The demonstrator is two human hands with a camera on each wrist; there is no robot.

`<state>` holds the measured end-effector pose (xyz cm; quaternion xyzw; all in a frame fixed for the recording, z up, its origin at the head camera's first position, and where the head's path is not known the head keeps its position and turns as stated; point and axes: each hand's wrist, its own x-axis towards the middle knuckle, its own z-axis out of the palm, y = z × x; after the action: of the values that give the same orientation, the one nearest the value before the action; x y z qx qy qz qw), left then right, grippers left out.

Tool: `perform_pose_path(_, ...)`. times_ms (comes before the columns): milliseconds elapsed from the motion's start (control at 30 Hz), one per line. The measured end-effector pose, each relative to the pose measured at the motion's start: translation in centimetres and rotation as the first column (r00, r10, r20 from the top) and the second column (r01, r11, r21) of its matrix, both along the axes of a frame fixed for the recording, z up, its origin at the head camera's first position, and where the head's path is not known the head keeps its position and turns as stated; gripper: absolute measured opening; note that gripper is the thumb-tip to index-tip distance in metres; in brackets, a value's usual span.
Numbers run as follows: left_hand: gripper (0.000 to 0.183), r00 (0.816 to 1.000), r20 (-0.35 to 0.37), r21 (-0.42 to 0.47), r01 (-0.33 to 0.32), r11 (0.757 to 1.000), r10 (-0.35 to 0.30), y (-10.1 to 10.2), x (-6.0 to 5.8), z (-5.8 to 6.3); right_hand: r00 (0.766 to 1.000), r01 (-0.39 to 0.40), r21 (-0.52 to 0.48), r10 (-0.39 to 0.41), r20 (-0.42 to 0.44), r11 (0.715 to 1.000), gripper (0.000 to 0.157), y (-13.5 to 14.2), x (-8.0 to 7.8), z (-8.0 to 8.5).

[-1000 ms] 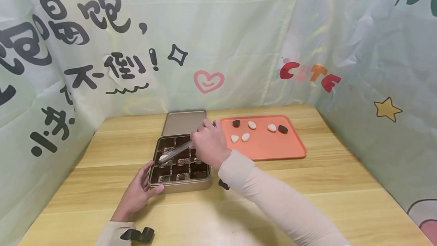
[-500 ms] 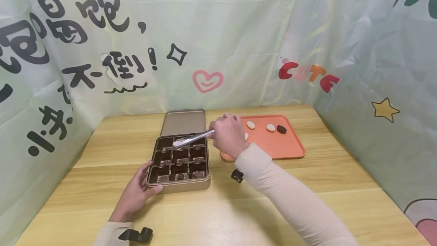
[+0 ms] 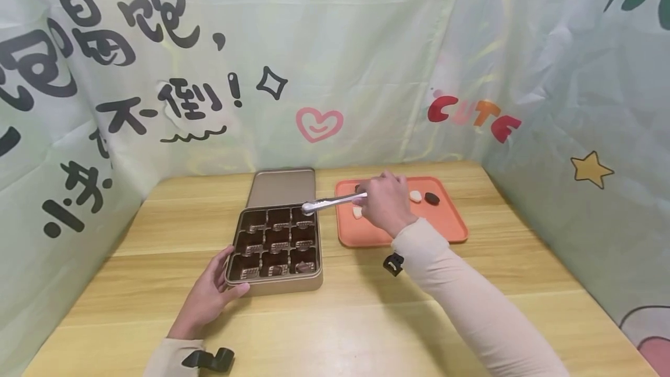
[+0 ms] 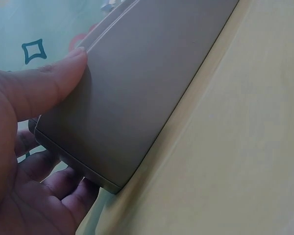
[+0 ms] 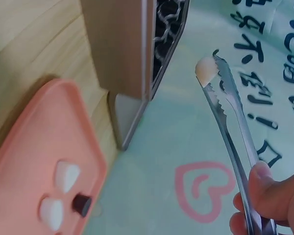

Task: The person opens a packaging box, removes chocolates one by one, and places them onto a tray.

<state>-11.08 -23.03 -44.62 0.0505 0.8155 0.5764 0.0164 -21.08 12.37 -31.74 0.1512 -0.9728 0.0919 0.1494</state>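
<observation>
My right hand [image 3: 387, 202] holds metal tongs [image 3: 337, 200] over the gap between the tin and the tray, tips toward the tin's back right corner. In the right wrist view a small pale piece [image 5: 206, 71] sits between the tips of the tongs. My left hand [image 3: 206, 295] grips the front left corner of the bronze tin [image 4: 132, 98], thumb on its front face and fingers along its left side. The tin holds a dark divided insert; a brown piece [image 3: 305, 267] lies in its front right compartment.
An orange tray [image 3: 455, 226] stands right of the tin, bearing several white pieces [image 3: 415, 196] and dark pieces [image 3: 431, 198], some hidden behind my right hand. The tin's lid [image 3: 282, 187] lies behind it. A printed cloth [image 3: 377, 74] hangs around the wooden table [image 3: 324, 330].
My right hand and the tongs have moved right, from the tin's left compartments to its back right corner, the hand now over the tray. The left hand stays at the tin's corner.
</observation>
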Motion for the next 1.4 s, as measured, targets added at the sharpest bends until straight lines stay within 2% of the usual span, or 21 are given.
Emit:
perform_pose_path(200,0.097,1.000,-0.001,0.006,0.002,1.000,-0.002,0.0,0.0,0.1,0.997,0.064,-0.001,-0.064,0.038,0.998,0.017,1.9,-0.5,-0.8)
perform_pose_path(400,0.097,1.000,0.003,-0.002,0.001,1.000,-0.001,0.0,0.0,0.1,0.994,0.098,-0.020,-0.097,0.041,0.995,0.018,3.9,-1.0,-1.9)
perform_pose_path(633,0.096,1.000,-0.004,0.022,0.000,1.000,0.000,0.0,0.0,0.0,0.987,0.142,-0.015,-0.140,0.073,0.990,0.013,6.2,-1.8,-2.9)
perform_pose_path(867,0.095,1.000,-0.018,0.005,0.002,1.000,-0.002,0.0,-0.1,0.1,0.983,0.170,-0.032,-0.167,0.077,0.985,0.012,8.4,-2.3,-3.9)
perform_pose_path(1400,0.096,1.000,-0.015,0.016,0.001,1.000,-0.001,0.0,0.0,-0.2,0.967,0.244,-0.030,-0.240,0.088,0.969,0.016,13.1,-2.5,-4.5)
